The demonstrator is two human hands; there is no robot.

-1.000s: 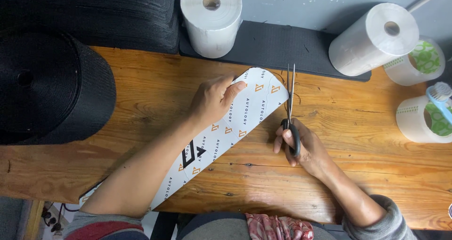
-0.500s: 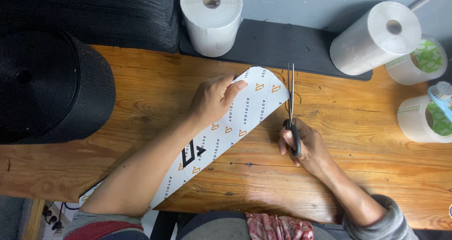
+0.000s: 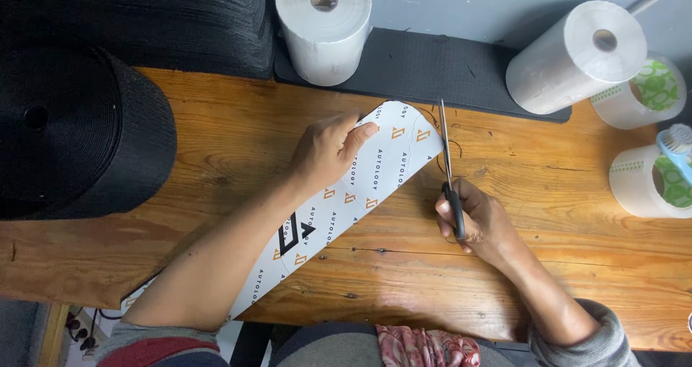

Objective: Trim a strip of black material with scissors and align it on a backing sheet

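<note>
Long white printed strip (image 3: 339,201) lying flat on the wooden table (image 3: 238,158), long axis slanting from the near left edge up and away to a rounded far end. Pinned under the left hand (image 3: 328,151), palm down, fingers spread narrow toward that end. Just right of the rounded tip, scissors (image 3: 448,158), blades nearly closed, pointing straight away, black handles gripped in the right hand (image 3: 479,223). Right hand nearer the strip's right edge, blades just beside it. Farther out: black webbing roll (image 3: 72,122) left, white rolls (image 3: 324,25) beyond, tape rolls (image 3: 649,172) right.
</note>
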